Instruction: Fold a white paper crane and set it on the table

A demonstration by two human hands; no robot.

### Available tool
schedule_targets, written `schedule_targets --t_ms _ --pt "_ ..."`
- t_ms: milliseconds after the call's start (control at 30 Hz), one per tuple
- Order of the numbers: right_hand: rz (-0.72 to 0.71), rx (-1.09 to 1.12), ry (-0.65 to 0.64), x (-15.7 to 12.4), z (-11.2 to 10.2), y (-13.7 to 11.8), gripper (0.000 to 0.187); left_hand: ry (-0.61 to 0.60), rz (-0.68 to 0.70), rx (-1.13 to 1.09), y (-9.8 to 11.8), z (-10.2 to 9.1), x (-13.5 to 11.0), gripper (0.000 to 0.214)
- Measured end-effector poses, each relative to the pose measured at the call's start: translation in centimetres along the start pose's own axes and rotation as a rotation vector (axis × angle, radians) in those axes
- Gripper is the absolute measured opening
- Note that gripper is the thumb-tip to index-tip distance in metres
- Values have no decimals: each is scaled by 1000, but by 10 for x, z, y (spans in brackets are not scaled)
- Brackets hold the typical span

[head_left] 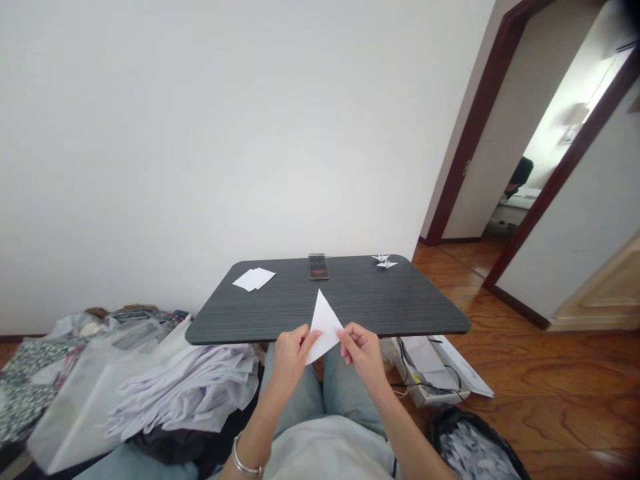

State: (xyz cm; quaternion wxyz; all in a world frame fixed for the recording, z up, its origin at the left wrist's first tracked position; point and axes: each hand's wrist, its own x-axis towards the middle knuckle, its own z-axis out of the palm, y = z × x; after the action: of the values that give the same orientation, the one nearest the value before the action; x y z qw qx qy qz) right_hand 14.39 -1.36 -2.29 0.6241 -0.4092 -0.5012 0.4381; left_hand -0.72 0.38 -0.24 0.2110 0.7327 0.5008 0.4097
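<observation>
A white sheet of paper folded to a triangle is held between my two hands, just over the near edge of the dark table. My left hand pinches its left side between thumb and fingers. On the right side, my right hand grips it the same way. The paper's point faces away from me, toward the wall. Two small folded paper cranes sit at the table's far right corner. Overlapping white paper sheets lie at the far left.
A phone-like dark device rests at the back middle of the table. Piled cloth and plastic lie on the left. Below right are a white box with cables and a black-bagged bin of paper scraps.
</observation>
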Motion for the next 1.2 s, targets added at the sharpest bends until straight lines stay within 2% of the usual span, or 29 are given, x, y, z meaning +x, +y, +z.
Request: schedule_targets --t_ms 167,300,400,533,733,933,1100,1200 --pt "-5 7 20 0 -1 -1 37 20 2 -12 -8 -2 -2 43" --pt "-1 7 17 1 -5 -3 35 86 -6 -170 -13 -8 0 46" --pt "2 -1 -18 -1 -2 -4 36 2 -2 -338 -9 -8 5 35" --pt "5 -21 -71 -4 4 -3 37 -148 -85 -500 3 -2 8 28" --pt "1 -39 -85 -5 4 -2 36 9 -83 -308 8 -3 6 32" --pt "4 -59 -83 -5 5 -4 37 67 -26 -154 7 -7 5 31" --pt "4 -61 -87 -6 6 -5 36 112 -18 -128 8 -3 2 34" --pt "5 -52 -89 -6 6 -4 36 150 -36 -208 6 -4 1 36"
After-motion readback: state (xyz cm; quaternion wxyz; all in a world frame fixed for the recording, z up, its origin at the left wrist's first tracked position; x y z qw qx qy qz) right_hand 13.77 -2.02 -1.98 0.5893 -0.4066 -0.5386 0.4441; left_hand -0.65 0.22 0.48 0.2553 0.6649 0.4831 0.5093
